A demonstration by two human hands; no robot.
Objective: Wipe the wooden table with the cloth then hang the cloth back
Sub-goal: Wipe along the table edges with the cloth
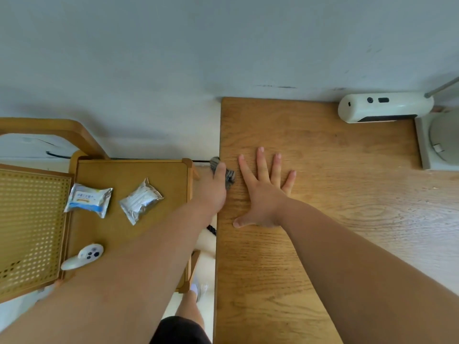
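The wooden table [323, 244] fills the right half of the head view, its left edge running down the middle. A small grey patterned cloth [229, 175] sits at that left edge, mostly hidden under my left hand [213, 187], whose fingers are closed over it. My right hand [264, 192] lies flat on the tabletop just right of the cloth, palm down with fingers spread, holding nothing.
A lower wooden side table [104, 234] stands to the left with two foil packets [88, 199] [141, 201] and a white controller [83, 256]. A cane-weave panel [27, 232] is at far left. A white device [382, 108] and a lamp base [439, 142] sit at the table's back right.
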